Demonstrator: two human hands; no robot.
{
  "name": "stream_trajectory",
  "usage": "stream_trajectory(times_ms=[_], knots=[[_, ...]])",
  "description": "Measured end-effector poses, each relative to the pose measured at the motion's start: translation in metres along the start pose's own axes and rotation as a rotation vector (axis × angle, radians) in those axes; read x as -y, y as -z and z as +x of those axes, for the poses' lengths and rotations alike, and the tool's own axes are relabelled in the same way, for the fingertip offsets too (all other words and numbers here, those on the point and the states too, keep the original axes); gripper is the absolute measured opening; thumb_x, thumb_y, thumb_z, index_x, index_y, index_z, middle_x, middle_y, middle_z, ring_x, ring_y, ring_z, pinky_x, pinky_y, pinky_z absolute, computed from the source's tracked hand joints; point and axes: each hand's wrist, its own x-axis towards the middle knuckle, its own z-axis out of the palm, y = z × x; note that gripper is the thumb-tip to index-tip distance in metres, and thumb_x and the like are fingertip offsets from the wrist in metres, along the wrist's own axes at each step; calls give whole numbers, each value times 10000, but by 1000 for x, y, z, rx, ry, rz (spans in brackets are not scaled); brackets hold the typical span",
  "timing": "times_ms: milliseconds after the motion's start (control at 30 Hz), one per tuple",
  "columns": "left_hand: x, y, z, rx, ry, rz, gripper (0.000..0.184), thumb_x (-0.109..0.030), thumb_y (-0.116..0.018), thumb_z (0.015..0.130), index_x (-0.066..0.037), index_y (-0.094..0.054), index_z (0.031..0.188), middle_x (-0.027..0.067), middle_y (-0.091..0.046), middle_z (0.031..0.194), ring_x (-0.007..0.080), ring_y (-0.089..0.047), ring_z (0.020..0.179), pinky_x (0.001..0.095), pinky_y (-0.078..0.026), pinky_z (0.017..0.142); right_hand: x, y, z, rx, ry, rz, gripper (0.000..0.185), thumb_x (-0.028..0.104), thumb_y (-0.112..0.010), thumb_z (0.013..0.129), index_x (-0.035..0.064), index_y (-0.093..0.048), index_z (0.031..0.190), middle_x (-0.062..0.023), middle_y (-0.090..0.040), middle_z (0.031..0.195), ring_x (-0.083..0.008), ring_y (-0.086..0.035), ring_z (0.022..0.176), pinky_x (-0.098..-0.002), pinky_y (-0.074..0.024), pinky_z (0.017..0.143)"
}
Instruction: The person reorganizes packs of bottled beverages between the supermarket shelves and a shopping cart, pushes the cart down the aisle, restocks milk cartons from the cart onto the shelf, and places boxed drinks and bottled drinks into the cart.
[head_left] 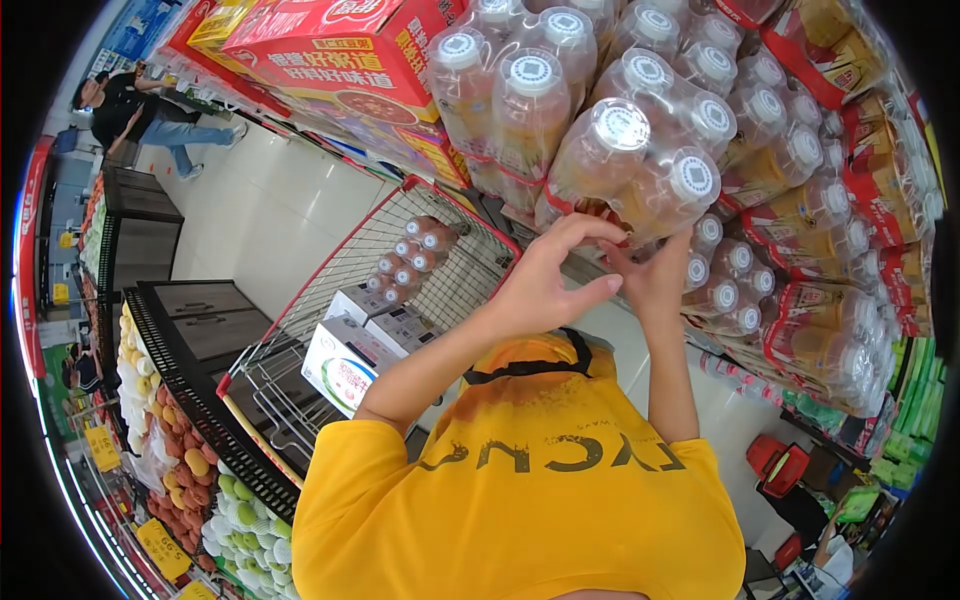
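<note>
You reach forward with both bare hands to a shrink-wrapped pack of bottles (640, 150) with white caps, at the near edge of a stack of similar packs. Your left hand (545, 278) touches its lower side, bent fingers wide of the thumb. Your right hand (658, 285) is against the same side; its fingers are partly hidden, so their grip is unclear. To the left stands a shopping cart (480, 265) holding boxes (338, 368) and bottles (408, 262).

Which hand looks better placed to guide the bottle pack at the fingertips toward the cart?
Left, probably: the left hand is nearer the shopping cart and at the bottle pack. The right hand is there too, but farther from the cart.
</note>
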Motion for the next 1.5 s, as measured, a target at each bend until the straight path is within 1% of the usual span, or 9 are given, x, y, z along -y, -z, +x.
stream_trajectory(times_ms=[233, 333, 567, 667, 967, 1100, 1200, 1367, 1500], knots=[[5, 15, 14, -77, -50, 252, 404, -124, -723, 764, -34, -582, 1131, 100, -590, 1095, 195, -544, 1082, 329, -409, 950, 0, -17, 5, -54, 48, 81, 740, 119, -816, 669, -40, -399, 1259, -214, -479, 1188, -390, -488, 1117, -445, -379, 950], [7, 20, 19, -43, 136, 109, 394, -138, -728, 753, -36, -583, 1106, 95, -585, 1104, 208, -546, 1073, 341, -410, 944, 1, -18, 8, -49, 93, 54, 730, 95, -802, 675, -49, -393, 1263, -216, -476, 1194, -385, -497, 1108, -433, -389, 947], [23, 19, -13, -62, -116, 118, 281, -129, -733, 759, -60, -614, 1003, 83, -602, 1026, 240, -566, 1003, 345, -417, 933, 11, -12, -5, 71, -118, 272, 756, 119, -793, 725, -39, -343, 1311, -210, -445, 1296, -314, -470, 1190, -377, -352, 1016], [54, 29, -48, 1, -3, 81, 234, -127, -719, 782, -47, -621, 978, 77, -622, 990, 215, -583, 983, 335, -436, 915, 10, -14, -6, 10, -20, 13, 790, 180, -775, 782, -37, -292, 1369, -219, -422, 1339, -288, -438, 1220, -368, -302, 1056], [249, 94, -215, -220, 895, 217, 265, -185, -658, 807, 20, -654, 974, 135, -698, 896, 207, -663, 830, 323, -508, 768, 0, -24, -10, -6, -29, -102, 786, 218, -751, 828, -64, -276, 1386, -209, -402, 1376, -262, -421, 1235, -356, -293, 1070], [300, 134, -258, -163, 967, 305, 325, -209, -676, 760, 22, -664, 988, 164, -696, 873, 253, -668, 811, 333, -507, 766, 0, -23, -13, 14, -42, -147, 752, 225, -738, 842, -56, -293, 1380, -203, -412, 1370, -256, -433, 1224, -362, -304, 1067], [322, 155, -277, -377, 1062, 371, 363, -213, -692, 730, 30, -664, 998, 188, -690, 883, 296, -665, 815, 364, -506, 788, 4, -25, -14, 28, -63, -63, 765, 200, -731, 845, -49, -264, 1398, -198, -388, 1389, -256, -407, 1249, -361, -277, 1081], [367, 206, -308, -502, 957, 833, 604, -265, -728, 717, 81, -549, 1178, 287, -492, 1296, 399, -450, 1233, 413, -379, 1028, -1, -27, -16, 27, -30, -75, 772, 181, -724, 847, -43, -246, 1411, -194, -365, 1410, -255, -380, 1276, -358, -248, 1094], [383, 248, -308, -572, 976, 687, 770, -309, -742, 705, 60, -434, 1307, 286, -361, 1407, 424, -313, 1330, 451, -294, 1093, -12, -26, -15, 45, -43, -112, 749, 141, -710, 854, -37, -242, 1411, -185, -367, 1408, -243, -380, 1275, -350, -245, 1093]])
